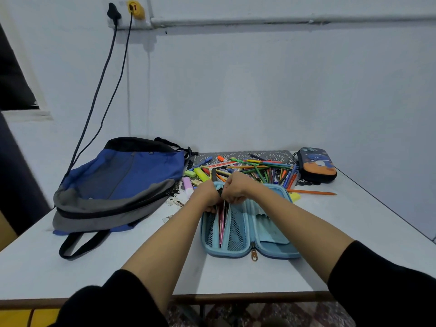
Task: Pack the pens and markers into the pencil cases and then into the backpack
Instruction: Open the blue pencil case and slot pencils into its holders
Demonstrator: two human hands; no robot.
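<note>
A light blue pencil case (259,234) is laid open flat on a white worktop (236,277), seen from above by the person working at it. Both bare forearms are stretched out to the far end of the case's left half, the hands held close together.

The right grip (236,188) is curled tight, and the tops of several slim pens (222,223) standing in the mesh pocket are pinched by its fingers. The left grip (206,194), just beside it, is curled down over the pocket's far edge; whether anything is held there cannot be told.

Just beyond both grips, a loose pile of pens and markers (254,167) is spread over a patterned mat (273,155). Well to the right of the right grip, a dark pencil case with an orange print (316,165) is seen zipped. An orange pencil (311,192) lies alone, nearer that grip. To the left of the left grip, a blue and grey backpack (118,182) is laid flat.
</note>
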